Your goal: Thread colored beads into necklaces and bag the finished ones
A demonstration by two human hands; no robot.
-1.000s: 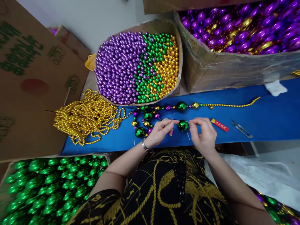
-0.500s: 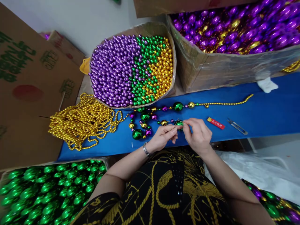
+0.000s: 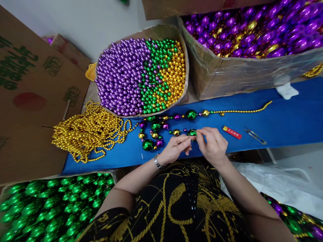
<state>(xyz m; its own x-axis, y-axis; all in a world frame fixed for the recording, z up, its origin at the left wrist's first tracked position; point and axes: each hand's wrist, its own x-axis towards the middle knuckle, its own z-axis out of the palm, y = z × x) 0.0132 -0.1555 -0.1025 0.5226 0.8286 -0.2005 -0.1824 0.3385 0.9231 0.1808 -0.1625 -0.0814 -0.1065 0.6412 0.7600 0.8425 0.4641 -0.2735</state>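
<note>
My left hand (image 3: 179,145) is closed in a pinch, with a thin dark needle-like piece (image 3: 189,132) standing up from its fingertips. Against it, my right hand (image 3: 213,144) pinches something fine at the same spot; whether it is thread or cord I cannot tell. Just behind the fingertips lies a large green bead (image 3: 192,132), partly hidden. It sits in line with a bead string (image 3: 176,132) of green, gold and purple beads that winds over the blue cloth. The string's upper run ends in a tail of small gold beads (image 3: 239,111) to the right.
A carton of small purple, green and gold beads (image 3: 121,77) stands behind. At its left lies a heap of gold bead strands (image 3: 83,132). Right of my hands are a red packet (image 3: 232,132) and thread snips (image 3: 255,135). Cartons hold large purple beads (image 3: 272,37) and green beads (image 3: 50,205).
My fingertips have shifted only slightly, and the thin piece between them now leans differently. The beads, cartons and tools lie as before.
</note>
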